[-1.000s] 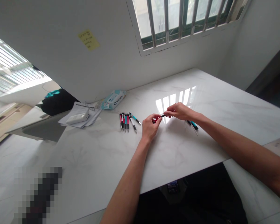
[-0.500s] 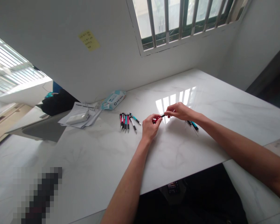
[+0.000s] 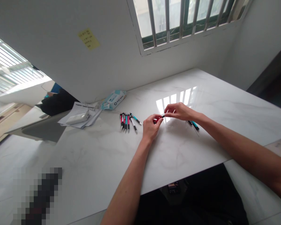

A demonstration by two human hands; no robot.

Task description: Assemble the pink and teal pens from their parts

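My left hand (image 3: 150, 128) is closed around a red and black pen (image 3: 163, 116), held just above the table. Most of its red barrel is hidden behind my fingers. At the pen's black end, the thumb and fingertips of my right hand (image 3: 180, 111) are bent around the tip. Left of my hands lie several click pens (image 3: 125, 122) in red, teal, white and black, most side by side. Under my right wrist are a teal and black pen part (image 3: 195, 125) and a thin pale rod (image 3: 196, 131), partly covered by the arm.
A pack of wipes (image 3: 114, 100) lies against the wall. Beside it, a white power strip (image 3: 78, 118) with cables rests on papers (image 3: 67, 114). The marble-patterned table (image 3: 96, 162) ends at my lap, where a phone (image 3: 173, 188) shows. A barred window (image 3: 181, 25) is ahead.
My right hand's fingers have shifted slightly and loosened at the pen's black end. The left hand and the pens on the table stay in place.
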